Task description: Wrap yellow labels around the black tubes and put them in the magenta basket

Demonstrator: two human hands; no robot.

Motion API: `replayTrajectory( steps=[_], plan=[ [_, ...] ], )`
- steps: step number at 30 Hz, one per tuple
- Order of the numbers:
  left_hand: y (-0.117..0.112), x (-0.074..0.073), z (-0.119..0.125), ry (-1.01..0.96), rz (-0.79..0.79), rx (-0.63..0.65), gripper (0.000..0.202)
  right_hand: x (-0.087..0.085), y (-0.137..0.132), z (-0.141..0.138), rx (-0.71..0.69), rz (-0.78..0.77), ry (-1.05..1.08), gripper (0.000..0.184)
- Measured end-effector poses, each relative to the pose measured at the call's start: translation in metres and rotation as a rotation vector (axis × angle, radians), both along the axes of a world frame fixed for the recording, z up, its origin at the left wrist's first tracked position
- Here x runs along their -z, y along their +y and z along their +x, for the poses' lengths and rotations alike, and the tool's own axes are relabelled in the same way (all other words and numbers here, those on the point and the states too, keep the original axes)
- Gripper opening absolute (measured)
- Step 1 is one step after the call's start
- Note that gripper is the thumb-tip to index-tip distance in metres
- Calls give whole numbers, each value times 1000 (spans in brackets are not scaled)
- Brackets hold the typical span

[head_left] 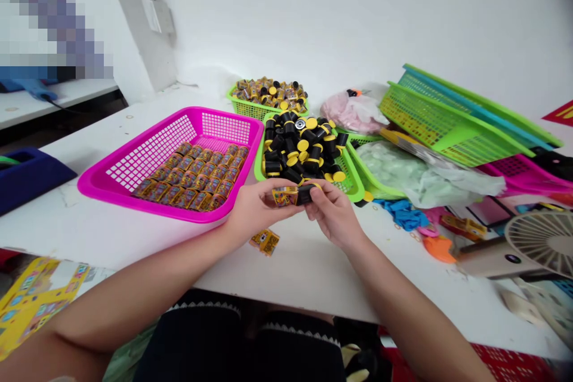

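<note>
Just in front of the baskets my two hands meet over the table. My left hand (253, 206) pinches a yellow printed sleeve (284, 196). In the fingers of my right hand (335, 212) is a small black canister (305, 193), its end against or partly inside the sleeve's opening; how deep I cannot tell. Another yellow printed sleeve (265, 242) lies flat on the table below my hands. Behind them a green basket (353, 179) holds a heap of black canisters (290, 146) with yellow caps. To the left, a magenta basket (102, 185) contains rows of wrapped canisters (197, 178).
A farther green basket (250, 110) is heaped with wrapped pieces. Stacked baskets (447, 122) lean at the right over plastic bags (398, 170). A fan (546, 245), blue gloves (405, 213) and an orange piece (439, 249) lie right. A dark blue object (36, 176) stands left.
</note>
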State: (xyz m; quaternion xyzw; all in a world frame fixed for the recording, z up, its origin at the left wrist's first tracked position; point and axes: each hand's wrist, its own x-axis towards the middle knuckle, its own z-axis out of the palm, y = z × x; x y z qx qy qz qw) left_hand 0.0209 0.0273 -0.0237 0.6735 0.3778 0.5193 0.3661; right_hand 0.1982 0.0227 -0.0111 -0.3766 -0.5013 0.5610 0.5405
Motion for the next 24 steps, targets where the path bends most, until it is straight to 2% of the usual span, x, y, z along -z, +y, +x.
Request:
replayTrajectory(
  steps=[5,10,14,19,22,24],
  plan=[
    [-3,0,-2,34,190,-24,35,4,0,4,-35,70,-100,33],
    [-2,2,-4,109,354,-65,32,2,-7,-1,-3,168,-161,34],
    [1,2,-6,238,453,19,19,4,-9,-5,1,256,-289,35],
    [4,0,-6,290,217,151,45,5,-2,2,91,343,-431,38],
    [3,0,-3,182,51,182,51,2,-1,6,58,364,-330,39],
    [3,1,1,51,-48,220,60,0,-3,6,37,402,-308,28]
  ],
)
